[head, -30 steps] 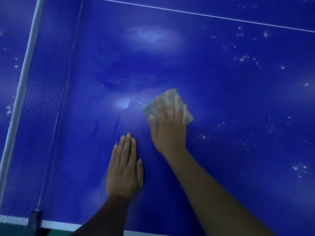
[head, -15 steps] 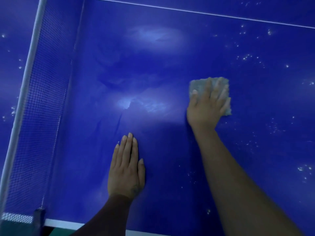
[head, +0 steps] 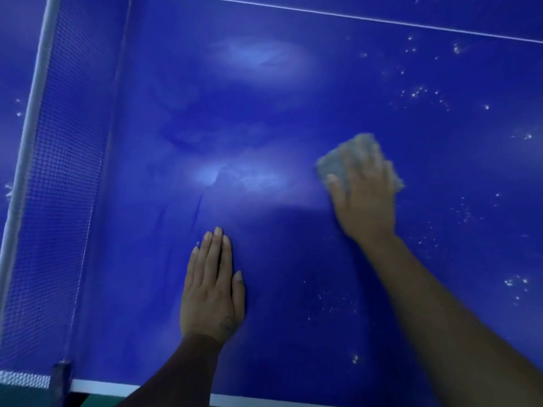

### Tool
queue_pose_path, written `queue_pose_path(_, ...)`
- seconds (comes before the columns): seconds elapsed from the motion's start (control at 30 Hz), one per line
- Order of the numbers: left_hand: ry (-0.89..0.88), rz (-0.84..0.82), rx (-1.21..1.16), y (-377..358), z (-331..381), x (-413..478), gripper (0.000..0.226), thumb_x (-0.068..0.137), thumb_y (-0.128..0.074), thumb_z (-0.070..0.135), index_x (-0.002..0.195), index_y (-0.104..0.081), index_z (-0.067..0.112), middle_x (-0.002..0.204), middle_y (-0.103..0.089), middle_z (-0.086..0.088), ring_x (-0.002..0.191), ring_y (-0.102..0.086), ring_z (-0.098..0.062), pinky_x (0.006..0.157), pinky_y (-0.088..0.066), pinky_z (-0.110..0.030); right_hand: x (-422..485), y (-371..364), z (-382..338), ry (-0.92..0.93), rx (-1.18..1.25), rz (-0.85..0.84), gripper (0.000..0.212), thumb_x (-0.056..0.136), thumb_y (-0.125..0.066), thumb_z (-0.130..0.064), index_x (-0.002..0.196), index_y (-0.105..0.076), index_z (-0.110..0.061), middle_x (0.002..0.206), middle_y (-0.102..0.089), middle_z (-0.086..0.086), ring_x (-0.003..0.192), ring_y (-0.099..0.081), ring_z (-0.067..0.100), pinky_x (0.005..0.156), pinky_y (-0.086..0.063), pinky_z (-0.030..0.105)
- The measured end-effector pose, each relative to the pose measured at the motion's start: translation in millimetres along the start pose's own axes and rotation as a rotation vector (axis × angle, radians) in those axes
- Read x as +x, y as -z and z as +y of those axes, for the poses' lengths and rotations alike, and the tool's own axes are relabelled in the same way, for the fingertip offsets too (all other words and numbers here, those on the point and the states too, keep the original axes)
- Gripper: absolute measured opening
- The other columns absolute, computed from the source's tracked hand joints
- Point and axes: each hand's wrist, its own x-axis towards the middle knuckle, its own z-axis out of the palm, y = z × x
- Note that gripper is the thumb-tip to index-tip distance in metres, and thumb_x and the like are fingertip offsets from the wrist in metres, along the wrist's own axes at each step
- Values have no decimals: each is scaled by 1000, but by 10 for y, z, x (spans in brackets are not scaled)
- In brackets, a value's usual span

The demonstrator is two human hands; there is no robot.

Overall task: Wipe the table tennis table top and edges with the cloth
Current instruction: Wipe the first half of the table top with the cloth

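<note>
Cloth [head: 357, 160] position: I see it moved from frame centre to centre right within the last second, pressed under the flat, straight-fingered right hand [head: 365, 201]. Left hand [head: 211, 292] stays flat on the tabletop [head: 293, 113], fingers together. White specks [head: 414, 94] at right await wiping.

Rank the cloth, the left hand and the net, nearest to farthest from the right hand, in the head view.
1. Cloth, pressed under the right hand.
2. Left hand, flat, lower left.
3. Net, far left.
</note>
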Motion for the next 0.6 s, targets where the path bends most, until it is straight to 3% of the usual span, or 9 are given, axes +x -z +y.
queue_pose_path(0.1,-8,11,-2,-5,-2,-2,64,109,-38,25,165,-27,-5,176,-24,-18,165,-21,-35,130,-27,-59,-34,50,167,-268,22,47,63,113,-32,-48,169,-25,-21,179,-14,7,165,-10,32,132,-11,57)
queue_pose_path(0.2,-13,27,-8,-11,3,-9,64,109,-39,25,165,-28,-5,176,-24,-18,165,-21,-34,130,-27,-58,-76,-37,-282,-421,50,85,64,113,-27,-48,170,-23,-20,179,-13,10,165,-7,34,132,-7,58)
queue_pose_path(0.27,-22,42,-17,-16,2,-13,63,109,-40,24,164,-30,-6,176,-24,-17,165,-21,-34,131,-26,-57,-179,-134,-698,-359,68,87,63,112,-28,-49,169,-26,-22,178,-17,10,165,-9,35,132,-6,57)
queue_pose_path(0.4,-38,98,-33,-56,-25,-20,60,111,-40,22,163,-34,-7,175,-27,-19,165,-22,-34,133,-22,-54,-605,-333,-1383,-5,57,49,61,113,-32,-50,168,-31,-23,178,-18,8,166,-10,33,133,-9,56)
queue_pose_path(0.5,-55,138,-67,-65,-36,-11,57,112,-44,20,160,-39,-9,172,-32,-21,163,-26,-37,132,-25,-57,-759,-318,-1195,169,55,10,63,113,-32,-55,168,-31,-26,178,-17,3,166,-12,27,133,-13,52)
queue_pose_path(0.6,-46,147,-112,-22,-40,-7,54,112,-46,19,157,-44,-9,170,-37,-22,162,-30,-38,131,-26,-57,-775,-181,-630,133,5,-29,62,112,-31,-55,167,-33,-27,178,-19,3,165,-16,29,133,-15,52)
